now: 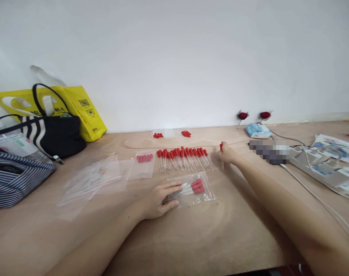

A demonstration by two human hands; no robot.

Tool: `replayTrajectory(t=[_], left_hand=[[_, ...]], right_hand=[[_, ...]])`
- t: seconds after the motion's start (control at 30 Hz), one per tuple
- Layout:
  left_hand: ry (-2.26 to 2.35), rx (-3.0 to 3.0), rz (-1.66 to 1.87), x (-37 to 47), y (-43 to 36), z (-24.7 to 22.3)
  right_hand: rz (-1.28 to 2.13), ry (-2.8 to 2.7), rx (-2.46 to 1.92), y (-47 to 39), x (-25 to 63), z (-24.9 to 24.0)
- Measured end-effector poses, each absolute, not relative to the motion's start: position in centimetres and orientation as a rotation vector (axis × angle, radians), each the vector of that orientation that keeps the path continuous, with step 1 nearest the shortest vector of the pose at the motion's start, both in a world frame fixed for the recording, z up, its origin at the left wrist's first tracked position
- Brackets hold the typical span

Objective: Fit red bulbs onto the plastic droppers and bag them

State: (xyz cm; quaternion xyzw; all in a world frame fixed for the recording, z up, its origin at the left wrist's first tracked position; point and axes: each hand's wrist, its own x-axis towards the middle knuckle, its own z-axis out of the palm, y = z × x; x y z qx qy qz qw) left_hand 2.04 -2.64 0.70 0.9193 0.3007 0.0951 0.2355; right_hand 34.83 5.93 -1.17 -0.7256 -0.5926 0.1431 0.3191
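My left hand (159, 197) lies over the left end of a clear zip bag (208, 194), its fingers stretched out and the thumb apart. Inside that bag are several glass droppers with red rubber bulbs (197, 186). To the right of the row, my right hand (228, 154) is closed on one dropper (221, 147); the red bulb shows at the fingers and the thin tube hangs below. A row of loose droppers (181, 157) lies between and beyond my hands. Left of the row, a filled bag of droppers (145, 159) lies flat.
Flat clear bags (90, 178) lie at left, near a striped bag (19, 178), a black bag (62, 134) and a yellow bag (86, 115). Small red bulbs (186, 133) lie at the back. Tissues (258, 130), a power strip (318, 165) and cables are at right.
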Motion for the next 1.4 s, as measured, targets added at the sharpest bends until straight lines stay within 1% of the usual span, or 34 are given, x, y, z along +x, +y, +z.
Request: replayTrajectory(t=[0.17,0.23,0.3,0.47,0.6,0.83,1.03,1.2,1.3,1.4], left_hand=[[0.824,2.525,0.27,2.0,-2.7,0.7],[0.844,2.522,0.267,1.9,-2.7,0.7],[0.865,2.52,0.263,1.9,-2.7,0.7],[0.885,2.528,0.231,2.0,-2.8,0.9],[0.888,2.512,0.25,2.1,-2.8,0.9],[0.885,2.519,0.266,1.9,-2.7,0.4],[0.873,2.527,0.278,2.0,-2.7,0.5],[0.871,2.521,0.263,2.0,-2.8,0.7],[0.836,2.543,0.283,2.0,-2.8,0.7],[0.846,2.554,0.273,2.0,-2.8,0.6]], right_hand=[[0.608,-1.354,-1.678,1.8,33.6,-2.1],[0.778,-1.088,-1.378,0.0,32.5,-2.8],[0.862,-0.955,-1.233,-1.4,31.4,-3.3],[0.888,-0.807,-1.141,-2.6,29.7,-3.1],[0.983,-0.753,-1.12,-2.7,29.1,-2.7],[1.088,-1.008,-1.243,-3.3,28.8,-2.8],[1.093,-1.132,-1.184,-3.3,28.7,-2.9],[1.089,-1.359,-1.191,-3.4,28.6,-3.4],[1.04,-1.477,-1.183,-3.0,28.6,-3.7],[0.883,-1.608,-1.245,-2.2,28.5,-4.0]])
